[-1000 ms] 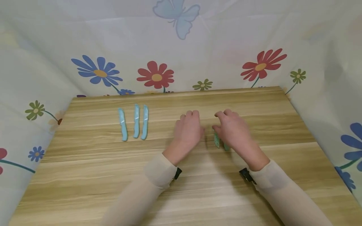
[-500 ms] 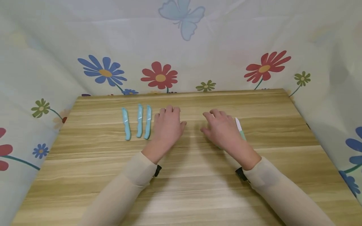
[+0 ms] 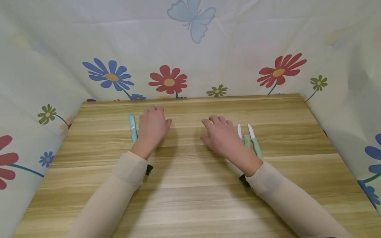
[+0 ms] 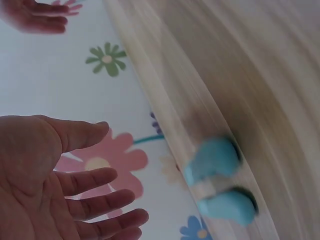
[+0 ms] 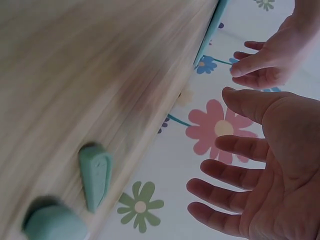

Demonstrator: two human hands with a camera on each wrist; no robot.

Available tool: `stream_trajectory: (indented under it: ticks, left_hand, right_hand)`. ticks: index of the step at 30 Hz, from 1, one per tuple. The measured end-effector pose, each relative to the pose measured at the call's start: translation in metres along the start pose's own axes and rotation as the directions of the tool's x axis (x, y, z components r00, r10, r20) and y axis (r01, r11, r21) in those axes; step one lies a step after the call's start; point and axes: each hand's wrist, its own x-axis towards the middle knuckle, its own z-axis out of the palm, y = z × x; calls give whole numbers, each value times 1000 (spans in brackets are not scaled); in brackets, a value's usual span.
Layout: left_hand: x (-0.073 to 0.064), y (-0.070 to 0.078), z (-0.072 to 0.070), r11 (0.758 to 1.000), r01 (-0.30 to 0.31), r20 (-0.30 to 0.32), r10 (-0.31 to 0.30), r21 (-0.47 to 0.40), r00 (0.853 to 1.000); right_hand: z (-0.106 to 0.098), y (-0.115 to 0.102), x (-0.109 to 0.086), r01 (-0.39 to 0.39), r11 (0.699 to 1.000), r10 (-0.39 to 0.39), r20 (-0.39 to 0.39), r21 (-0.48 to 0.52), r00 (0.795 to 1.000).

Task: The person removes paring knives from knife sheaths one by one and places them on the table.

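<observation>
Left grip [image 3: 152, 127] and right grip [image 3: 221, 135], fingers spread.
Blue sheathed knife [image 3: 132, 126] just left of the former; two green-handled paring knives [image 3: 255, 143] just right of the latter.

The sheathed knife [image 3: 132, 127] is light blue, the paring knives [image 3: 256, 147] white-bladed, mint-handled; red, blue and green flowers [image 3: 169, 82] dot the white backdrop [image 3: 238, 43].

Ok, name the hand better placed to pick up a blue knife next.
Left, I'd judge: the left hand is empty and beside a blue knife, while the right hand is farther off, near the green-handled knives.
</observation>
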Motion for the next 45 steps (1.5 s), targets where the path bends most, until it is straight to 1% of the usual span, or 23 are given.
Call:
stream_trajectory:
  ticks: [5, 10, 13, 15, 18, 21, 28, 31, 38, 41, 45]
  left_hand:
    - [18, -19, 3, 998, 52, 50, -53, 21, 997]
    - [33, -31, 11, 997, 69, 72, -71, 25, 995]
    - [40, -35, 14, 997, 69, 88, -73, 43, 993]
    - [45, -37, 16, 996, 72, 110, -78, 57, 991]
    - [52, -39, 18, 993, 82, 157, -95, 86, 983]
    - [58, -42, 21, 990, 94, 190, -112, 105, 975]
    - [69, -43, 28, 987, 116, 218, -138, 109, 966]
    - [71, -43, 31, 985, 126, 224, -150, 115, 963]
    - [73, -37, 32, 978, 148, 220, -178, 147, 959]
    - [73, -32, 31, 969, 172, 229, -211, 179, 950]
    - [74, -26, 30, 951, 209, 248, -263, 227, 932]
  right_hand:
    - [-1, -8, 6, 8, 1000, -7, 31, -17, 999]
    - [0, -16, 13, 24, 1000, -23, 39, -17, 999]
    - [2, -20, 16, 29, 999, -28, 47, -19, 999]
    - [4, -23, 18, 32, 999, -31, 54, -24, 998]
    - [5, -27, 21, 33, 999, -32, 63, -29, 998]
    - [5, -30, 23, 36, 999, -34, 66, -32, 997]
    - [7, -30, 26, 50, 998, -48, 59, -35, 997]
    - [7, -31, 26, 51, 998, -49, 67, -33, 997]
    - [7, -36, 28, 70, 997, -68, 75, -27, 995]
    - [8, -40, 31, 77, 997, -76, 77, -22, 994]
    - [12, -47, 36, 77, 997, -78, 104, 7, 992]
